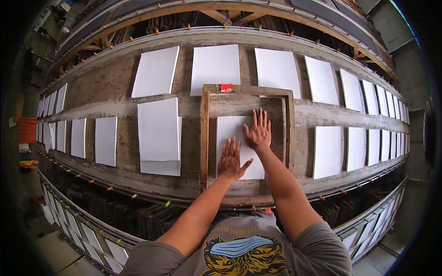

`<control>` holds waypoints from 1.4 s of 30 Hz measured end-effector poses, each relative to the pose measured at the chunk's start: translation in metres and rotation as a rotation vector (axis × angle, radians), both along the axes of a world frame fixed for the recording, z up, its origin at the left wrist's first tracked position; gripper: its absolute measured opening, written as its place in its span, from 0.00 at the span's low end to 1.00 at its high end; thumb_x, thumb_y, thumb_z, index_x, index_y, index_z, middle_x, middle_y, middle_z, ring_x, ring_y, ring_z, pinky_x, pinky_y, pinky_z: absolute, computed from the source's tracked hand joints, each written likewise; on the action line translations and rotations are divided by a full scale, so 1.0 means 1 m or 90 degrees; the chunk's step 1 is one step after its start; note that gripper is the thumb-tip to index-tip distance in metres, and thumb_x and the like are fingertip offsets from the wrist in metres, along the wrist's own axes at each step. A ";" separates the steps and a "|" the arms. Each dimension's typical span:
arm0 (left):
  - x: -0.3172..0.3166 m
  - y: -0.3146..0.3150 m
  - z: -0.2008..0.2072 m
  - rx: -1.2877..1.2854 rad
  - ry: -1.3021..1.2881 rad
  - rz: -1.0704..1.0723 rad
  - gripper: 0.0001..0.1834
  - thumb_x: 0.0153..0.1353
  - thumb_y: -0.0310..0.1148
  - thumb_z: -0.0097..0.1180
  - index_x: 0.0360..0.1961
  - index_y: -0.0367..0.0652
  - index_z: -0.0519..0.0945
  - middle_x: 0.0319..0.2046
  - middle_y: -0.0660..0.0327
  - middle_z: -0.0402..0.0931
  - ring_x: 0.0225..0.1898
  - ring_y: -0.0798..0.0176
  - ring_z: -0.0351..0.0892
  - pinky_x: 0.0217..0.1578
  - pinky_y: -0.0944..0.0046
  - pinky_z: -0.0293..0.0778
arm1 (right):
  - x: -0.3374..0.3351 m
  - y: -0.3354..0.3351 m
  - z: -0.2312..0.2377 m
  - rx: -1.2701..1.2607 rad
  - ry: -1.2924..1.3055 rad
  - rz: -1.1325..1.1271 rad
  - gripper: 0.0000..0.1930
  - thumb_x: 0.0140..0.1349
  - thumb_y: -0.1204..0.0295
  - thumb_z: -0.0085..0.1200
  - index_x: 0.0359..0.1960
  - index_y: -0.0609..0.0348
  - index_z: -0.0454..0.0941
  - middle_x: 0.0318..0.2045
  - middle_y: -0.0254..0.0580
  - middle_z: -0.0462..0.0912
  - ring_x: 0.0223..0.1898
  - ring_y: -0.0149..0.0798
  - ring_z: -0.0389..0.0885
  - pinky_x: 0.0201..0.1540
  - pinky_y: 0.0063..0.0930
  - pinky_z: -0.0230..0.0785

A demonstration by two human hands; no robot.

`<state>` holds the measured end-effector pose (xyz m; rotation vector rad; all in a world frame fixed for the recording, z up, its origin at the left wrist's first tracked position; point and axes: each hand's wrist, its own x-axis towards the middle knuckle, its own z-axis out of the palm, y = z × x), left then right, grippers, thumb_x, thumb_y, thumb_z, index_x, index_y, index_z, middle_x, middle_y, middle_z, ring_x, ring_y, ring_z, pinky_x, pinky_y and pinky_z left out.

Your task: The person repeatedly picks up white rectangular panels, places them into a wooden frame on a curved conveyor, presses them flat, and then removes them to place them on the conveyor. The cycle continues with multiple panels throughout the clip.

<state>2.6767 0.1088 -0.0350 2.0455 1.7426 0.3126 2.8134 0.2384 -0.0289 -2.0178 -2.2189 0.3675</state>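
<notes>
A wooden frame (pixel 289 124) with a red patch (pixel 226 88) on its far side lies on the long table in front of me. Inside its outline is a white sheet (pixel 231 126). My left hand (pixel 233 162) rests flat on the sheet's lower left part, fingers stretched and thumb out to the right. Farther up, at the sheet's right edge, my right hand (pixel 258 132) is also flat with fingers extended. Neither hand grips anything. Whether mesh spans the frame, I cannot tell.
Two rows of white sheets run along the brown table (pixel 106 73); two sheets (pixel 158 131) overlap left of the frame. Small coloured pegs (pixel 167 204) line the table edges. Another long table (pixel 156 18) stands beyond, and racks with white sheets (pixel 90 237) stand behind me.
</notes>
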 end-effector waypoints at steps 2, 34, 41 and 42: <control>0.000 0.000 0.002 -0.006 -0.019 0.005 0.52 0.69 0.70 0.39 0.78 0.37 0.52 0.80 0.45 0.38 0.81 0.42 0.34 0.79 0.44 0.37 | 0.001 0.001 -0.001 -0.012 0.002 -0.003 0.40 0.73 0.46 0.42 0.81 0.49 0.48 0.81 0.50 0.44 0.82 0.51 0.39 0.80 0.52 0.37; 0.391 -0.001 0.009 -0.246 -0.366 0.281 0.42 0.61 0.55 0.66 0.64 0.31 0.69 0.56 0.40 0.74 0.58 0.43 0.76 0.59 0.47 0.72 | 0.446 -0.111 0.029 -0.012 -0.045 -0.408 0.48 0.59 0.45 0.65 0.74 0.62 0.59 0.57 0.55 0.80 0.62 0.55 0.73 0.63 0.52 0.60; 0.407 0.021 0.010 -0.254 -0.470 0.341 0.25 0.66 0.46 0.66 0.50 0.33 0.79 0.46 0.50 0.84 0.47 0.56 0.82 0.49 0.56 0.75 | 0.468 -0.107 0.054 -0.036 0.151 -0.447 0.39 0.57 0.51 0.71 0.63 0.62 0.70 0.55 0.59 0.78 0.58 0.58 0.75 0.62 0.46 0.67; 0.415 0.023 0.014 -0.232 -0.478 0.331 0.24 0.66 0.46 0.65 0.48 0.34 0.80 0.45 0.51 0.84 0.45 0.57 0.82 0.48 0.56 0.75 | 0.476 -0.106 0.059 -0.050 0.196 -0.477 0.39 0.57 0.51 0.71 0.62 0.63 0.71 0.54 0.59 0.79 0.58 0.59 0.76 0.61 0.47 0.68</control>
